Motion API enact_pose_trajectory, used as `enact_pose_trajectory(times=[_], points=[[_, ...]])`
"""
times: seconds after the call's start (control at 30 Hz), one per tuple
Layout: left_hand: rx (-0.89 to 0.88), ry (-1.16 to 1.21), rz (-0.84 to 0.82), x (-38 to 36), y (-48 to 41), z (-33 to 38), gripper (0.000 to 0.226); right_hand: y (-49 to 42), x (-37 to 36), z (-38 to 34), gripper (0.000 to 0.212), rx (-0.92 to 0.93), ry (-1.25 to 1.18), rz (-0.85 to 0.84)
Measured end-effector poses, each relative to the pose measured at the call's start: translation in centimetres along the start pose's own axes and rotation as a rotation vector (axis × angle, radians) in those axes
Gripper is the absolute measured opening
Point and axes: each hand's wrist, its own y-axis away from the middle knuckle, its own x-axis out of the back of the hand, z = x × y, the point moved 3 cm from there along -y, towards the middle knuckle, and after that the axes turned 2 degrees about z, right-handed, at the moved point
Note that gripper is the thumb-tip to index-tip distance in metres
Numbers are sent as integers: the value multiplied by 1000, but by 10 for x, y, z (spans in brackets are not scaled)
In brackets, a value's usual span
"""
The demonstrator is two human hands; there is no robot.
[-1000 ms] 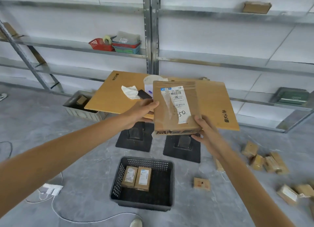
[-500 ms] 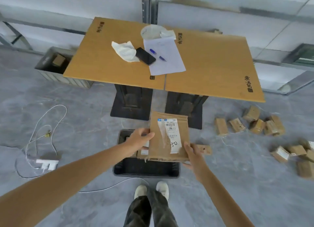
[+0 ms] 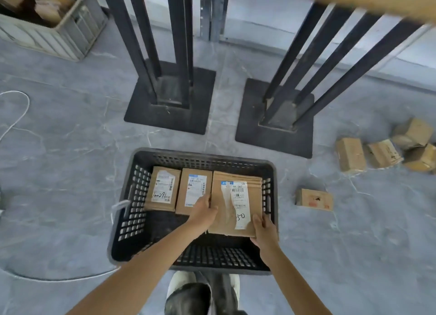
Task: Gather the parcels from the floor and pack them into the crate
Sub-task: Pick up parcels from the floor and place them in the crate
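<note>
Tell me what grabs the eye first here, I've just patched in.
The left hand and right hand grip a large flat brown cardboard parcel by its edges, low inside the black perforated plastic crate at centre frame. Two smaller labelled brown parcels lie side by side to its left in the crate. Small brown cardboard boxes lie scattered on the grey floor to the right.

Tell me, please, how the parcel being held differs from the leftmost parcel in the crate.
The held parcel is clearly larger than the leftmost parcel. The left hand and right hand grip the held parcel; the leftmost parcel lies untouched. Both are brown cardboard with white labels, inside the crate.
</note>
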Motion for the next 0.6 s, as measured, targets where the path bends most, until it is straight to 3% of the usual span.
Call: enact_pose_trajectory(times=[0.13, 0.23, 0.3, 0.5, 0.6], points=[[-50, -269, -50, -46, -84, -54, 62, -94, -28, 51, 40, -3, 51, 92], [-188, -424, -69, -65, -127, -78, 79, -149, -48, 72, 41, 43, 67, 95], [-302, -650, -30, -75, -147, -94, 88, -177, -62, 80, 41, 91, 102, 85], [-411, -1441, 137, -89, -173, -118, 107, -217, -76, 89, 39, 138, 277, 126], [-441, -1433, 130, -85, -172, -118, 104, -207, -69, 86, 56, 136, 351, 85]])
